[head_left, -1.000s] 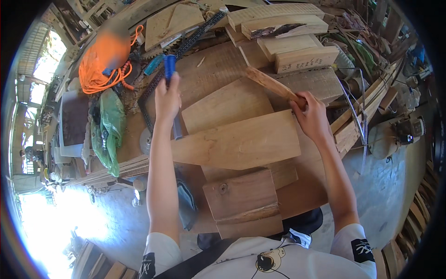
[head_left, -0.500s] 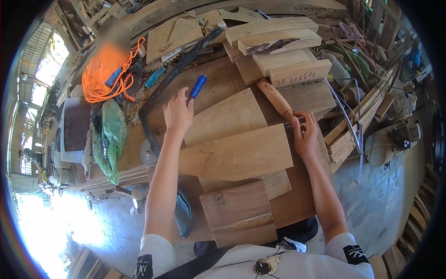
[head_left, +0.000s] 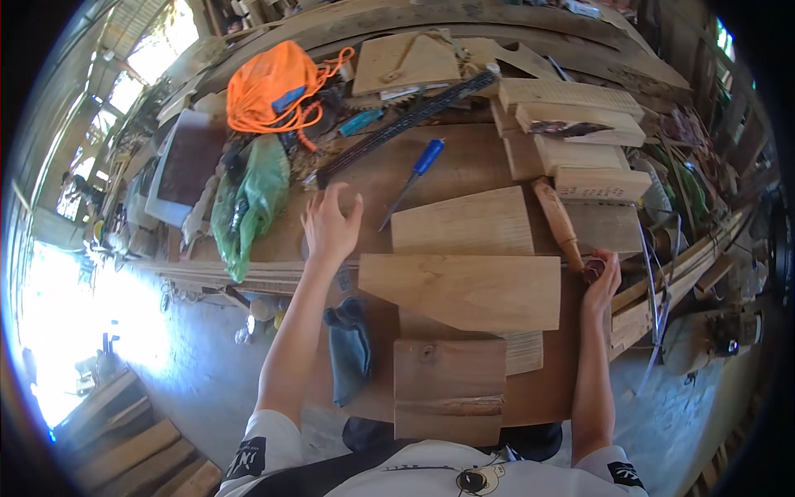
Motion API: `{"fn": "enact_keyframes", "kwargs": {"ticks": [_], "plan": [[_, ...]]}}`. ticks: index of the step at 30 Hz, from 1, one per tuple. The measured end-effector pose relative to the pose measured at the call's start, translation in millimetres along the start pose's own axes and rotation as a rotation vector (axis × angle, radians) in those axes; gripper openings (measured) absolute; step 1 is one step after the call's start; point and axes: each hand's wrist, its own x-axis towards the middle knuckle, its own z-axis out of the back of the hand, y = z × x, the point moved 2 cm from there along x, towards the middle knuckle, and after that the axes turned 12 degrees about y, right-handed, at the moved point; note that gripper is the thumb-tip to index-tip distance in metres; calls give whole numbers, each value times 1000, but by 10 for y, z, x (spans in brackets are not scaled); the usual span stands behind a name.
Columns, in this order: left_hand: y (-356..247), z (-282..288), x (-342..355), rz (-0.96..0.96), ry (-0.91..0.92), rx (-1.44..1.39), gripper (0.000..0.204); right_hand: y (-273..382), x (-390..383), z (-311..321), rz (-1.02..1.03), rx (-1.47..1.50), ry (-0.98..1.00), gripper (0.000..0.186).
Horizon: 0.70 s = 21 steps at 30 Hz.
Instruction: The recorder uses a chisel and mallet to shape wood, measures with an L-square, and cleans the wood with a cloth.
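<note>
My left hand is raised over the left part of the table, fingers bent and apart, with nothing in it. Just to its right a screwdriver with a blue handle lies slanted on the wood, its shaft pointing toward me. At the right side lies a club-shaped wooden mallet, thick end away from me. My right hand is curled at the mallet's narrow near end; the fingers partly hide the grip. Between my arms lie flat boards: a pale one, a longer one and a brown one.
Wood blocks are stacked at the back right. A dark slotted strip lies slantwise behind the screwdriver, near a teal object. Orange cord and bag, a green plastic bag and a blue-grey cloth are on the left.
The screwdriver that stood by my left fingers now lies on the table, and my left hand is apart from it. My right hand stays at the mallet's near end. The view has shifted.
</note>
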Motion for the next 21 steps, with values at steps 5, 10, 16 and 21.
{"fn": "enact_keyframes", "kwargs": {"ticks": [5, 10, 16, 21], "plan": [[376, -69, 107, 311, 201, 79, 65, -6, 74, -29, 47, 13, 2, 41], [551, -177, 209, 240, 140, 1, 68, 10, 62, -8, 9, 11, -4, 38], [616, -153, 440, 202, 298, 113, 53, -73, 93, 10, 7, -6, 10, 31], [346, -37, 590, 182, 442, 377, 45, -125, 138, 20, 125, -23, 86, 28]]}}
